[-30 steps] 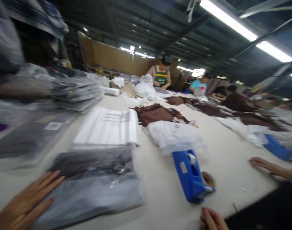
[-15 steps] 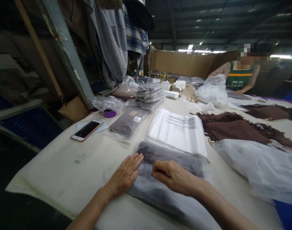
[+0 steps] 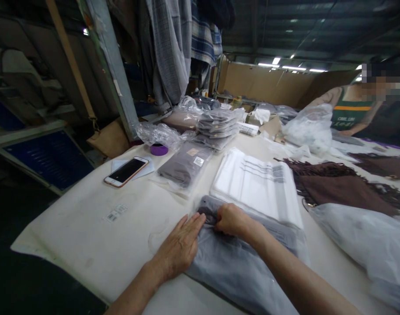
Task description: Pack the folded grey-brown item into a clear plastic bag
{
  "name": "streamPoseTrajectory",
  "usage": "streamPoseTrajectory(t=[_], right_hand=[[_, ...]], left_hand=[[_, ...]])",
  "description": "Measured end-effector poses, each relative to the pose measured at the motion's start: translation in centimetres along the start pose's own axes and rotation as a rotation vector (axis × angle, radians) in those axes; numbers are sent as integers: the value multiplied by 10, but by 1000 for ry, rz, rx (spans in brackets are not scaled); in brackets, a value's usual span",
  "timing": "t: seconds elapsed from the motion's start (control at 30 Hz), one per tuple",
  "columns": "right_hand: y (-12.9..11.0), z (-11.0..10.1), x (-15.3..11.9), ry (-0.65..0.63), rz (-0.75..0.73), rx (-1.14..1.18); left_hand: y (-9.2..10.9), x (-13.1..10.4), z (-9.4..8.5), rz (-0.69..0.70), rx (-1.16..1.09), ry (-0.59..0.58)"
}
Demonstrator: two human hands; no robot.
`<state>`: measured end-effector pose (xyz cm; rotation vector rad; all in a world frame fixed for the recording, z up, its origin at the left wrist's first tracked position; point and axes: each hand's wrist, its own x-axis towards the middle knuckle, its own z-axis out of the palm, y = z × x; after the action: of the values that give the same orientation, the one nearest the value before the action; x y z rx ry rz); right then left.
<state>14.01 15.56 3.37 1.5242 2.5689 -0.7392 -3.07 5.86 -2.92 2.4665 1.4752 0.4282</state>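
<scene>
Dim workshop, ceiling strip lights (image 3: 294,68)

Since half a second ago the right hand (image 3: 231,220) has slid toward the far end of the grey bagged garment (image 3: 239,262) and now seems to pinch its edge. The left hand (image 3: 182,245) has edged closer, its fingertips almost meeting the right hand.

Left hand (image 3: 180,245) lies flat on a grey bagged garment (image 3: 239,267); right hand (image 3: 231,220) pinches its far edge. White bags (image 3: 257,186) lie beyond, a phone (image 3: 126,171) far left.
</scene>
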Motion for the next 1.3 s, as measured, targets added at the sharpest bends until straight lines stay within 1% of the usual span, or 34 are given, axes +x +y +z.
streamPoseTrajectory(t=[0.13,0.27,0.4,0.53,0.6,0.67,0.77,0.87,0.97,1.17,1.3], right_hand=[[0,-8,-3,-36,87,-27],[-1,-10,-9,-41,95,-29],[2,-10,-13,-33,54,-39],[2,-9,-19,-7,-40,-77],[0,-8,-23,5,-90,-95],[0,-7,-27,18,-107,-103],[4,-9,-28,37,-73,-103],[8,-11,-27,27,-35,-94],[8,-11,-27,27,-31,-88],[7,-8,-34,58,-19,-55],[13,-5,-32,94,45,-34]], left_hand=[[0,1,0,-6,-6,-13],[1,2,0,-24,-24,-31],[3,4,-4,-42,-32,-77],[8,6,-10,-64,-24,-129],[9,6,-11,-72,-19,-135],[10,6,-11,-74,-16,-135],[9,6,-10,-74,-18,-135],[8,7,-9,-78,-20,-138],[8,7,-8,-83,-16,-138],[9,7,-12,-80,-17,-140],[8,8,-12,-75,-22,-136]])
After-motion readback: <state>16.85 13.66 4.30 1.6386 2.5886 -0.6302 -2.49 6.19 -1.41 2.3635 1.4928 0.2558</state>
